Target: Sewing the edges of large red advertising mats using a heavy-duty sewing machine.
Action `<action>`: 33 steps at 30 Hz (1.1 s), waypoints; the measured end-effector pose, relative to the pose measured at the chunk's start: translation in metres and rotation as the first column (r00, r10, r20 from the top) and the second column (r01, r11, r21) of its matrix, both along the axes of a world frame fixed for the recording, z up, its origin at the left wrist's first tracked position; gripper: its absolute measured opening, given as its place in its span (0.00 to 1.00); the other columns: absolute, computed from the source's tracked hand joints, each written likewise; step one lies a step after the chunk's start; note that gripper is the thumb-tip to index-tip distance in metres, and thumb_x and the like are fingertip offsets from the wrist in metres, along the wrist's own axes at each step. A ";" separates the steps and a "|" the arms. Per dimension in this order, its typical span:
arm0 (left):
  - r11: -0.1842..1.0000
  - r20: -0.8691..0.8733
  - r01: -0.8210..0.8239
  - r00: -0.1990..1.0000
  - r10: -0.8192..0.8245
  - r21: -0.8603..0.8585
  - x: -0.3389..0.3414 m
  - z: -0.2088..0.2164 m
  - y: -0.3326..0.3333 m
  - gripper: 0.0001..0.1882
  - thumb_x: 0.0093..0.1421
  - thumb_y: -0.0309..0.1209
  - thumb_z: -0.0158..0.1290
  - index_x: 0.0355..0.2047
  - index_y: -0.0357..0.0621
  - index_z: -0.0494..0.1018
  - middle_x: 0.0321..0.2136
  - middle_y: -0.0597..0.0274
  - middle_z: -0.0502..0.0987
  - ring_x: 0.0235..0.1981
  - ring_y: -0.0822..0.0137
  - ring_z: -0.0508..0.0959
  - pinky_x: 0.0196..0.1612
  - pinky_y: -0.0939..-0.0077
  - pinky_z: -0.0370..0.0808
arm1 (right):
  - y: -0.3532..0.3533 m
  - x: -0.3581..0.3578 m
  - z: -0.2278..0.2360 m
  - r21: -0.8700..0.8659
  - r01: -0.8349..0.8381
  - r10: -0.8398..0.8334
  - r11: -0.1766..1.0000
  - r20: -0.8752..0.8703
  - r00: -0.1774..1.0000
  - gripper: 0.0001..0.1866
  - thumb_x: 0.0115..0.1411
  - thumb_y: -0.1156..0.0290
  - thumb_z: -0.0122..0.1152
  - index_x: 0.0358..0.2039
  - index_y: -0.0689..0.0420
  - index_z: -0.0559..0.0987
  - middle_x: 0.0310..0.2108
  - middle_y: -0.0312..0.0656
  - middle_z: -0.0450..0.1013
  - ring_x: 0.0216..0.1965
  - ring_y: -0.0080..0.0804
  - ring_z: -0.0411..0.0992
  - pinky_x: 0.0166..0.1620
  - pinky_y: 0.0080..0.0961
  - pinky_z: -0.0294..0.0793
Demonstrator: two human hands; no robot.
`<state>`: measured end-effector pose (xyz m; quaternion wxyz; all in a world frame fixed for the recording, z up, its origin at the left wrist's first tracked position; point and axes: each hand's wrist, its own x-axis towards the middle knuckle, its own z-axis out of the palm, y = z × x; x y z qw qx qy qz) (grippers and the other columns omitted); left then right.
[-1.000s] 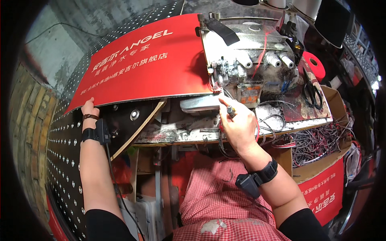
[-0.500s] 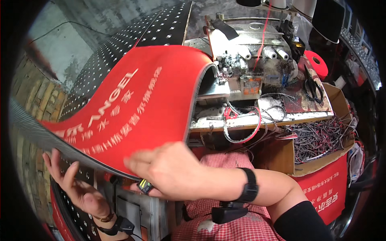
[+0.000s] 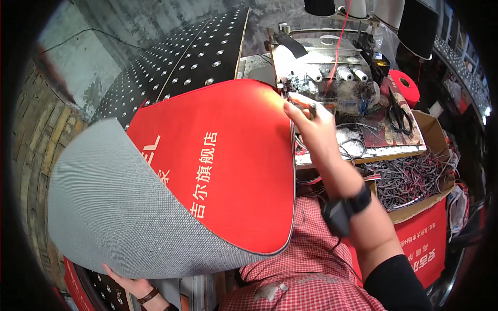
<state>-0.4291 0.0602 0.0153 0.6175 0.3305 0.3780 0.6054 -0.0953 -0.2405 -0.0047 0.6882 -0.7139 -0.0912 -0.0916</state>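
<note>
A large red mat (image 3: 244, 171) with pale lettering and a dark bound edge hangs before me. Its left part is folded over, so the grey textured underside (image 3: 119, 202) shows. At the fold's lower edge my left hand (image 3: 134, 286) grips the mat from below, most fingers hidden behind it. My right hand (image 3: 316, 127) is closed at the mat's upper right edge, thumb and fingertips pinching there, close to the working head of a sewing machine (image 3: 332, 78). A small dark object sits at its fingers, too small to name.
Right of the machine, scissors (image 3: 399, 116) lie on the worktop, near a red roll (image 3: 404, 88). Below stands a cardboard box (image 3: 438, 129) full of trimmings (image 3: 404, 179). Another red mat (image 3: 423, 249) hangs lower right. Dark studded boards (image 3: 192, 57) stand behind.
The mat has swung round and its left part has flopped over, exposing the grey back. My right hand has moved up to the machine; my left has shifted down under the mat.
</note>
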 end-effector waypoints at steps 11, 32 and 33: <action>0.998 -0.089 0.016 0.996 -0.011 0.053 -0.084 0.012 0.017 0.40 0.54 0.59 0.41 0.59 0.47 0.50 0.60 0.53 0.50 0.60 0.50 0.53 0.55 0.47 0.61 | 0.010 -0.012 -0.040 -0.411 -0.005 0.064 0.912 0.129 0.990 0.24 0.44 0.71 0.60 0.45 0.61 0.73 0.39 0.52 0.73 0.42 0.43 0.72 0.47 0.29 0.70; 0.991 0.032 0.106 0.993 -0.109 0.086 0.029 -0.035 -0.008 0.44 0.50 0.56 0.51 0.59 0.43 0.51 0.58 0.52 0.53 0.58 0.53 0.55 0.57 0.54 0.57 | -0.030 -0.098 -0.036 -0.225 -0.445 0.441 0.867 -0.069 0.895 0.42 0.43 0.63 0.68 0.57 0.62 0.59 0.49 0.55 0.67 0.51 0.37 0.67 0.54 0.27 0.65; 0.984 0.032 0.146 0.988 -0.150 0.098 0.040 -0.033 -0.012 0.45 0.50 0.58 0.50 0.59 0.43 0.51 0.58 0.53 0.54 0.58 0.54 0.56 0.57 0.56 0.58 | -0.031 -0.097 -0.036 -0.222 -0.470 0.457 0.854 -0.110 0.882 0.43 0.43 0.63 0.68 0.58 0.61 0.59 0.52 0.55 0.64 0.54 0.36 0.64 0.56 0.27 0.62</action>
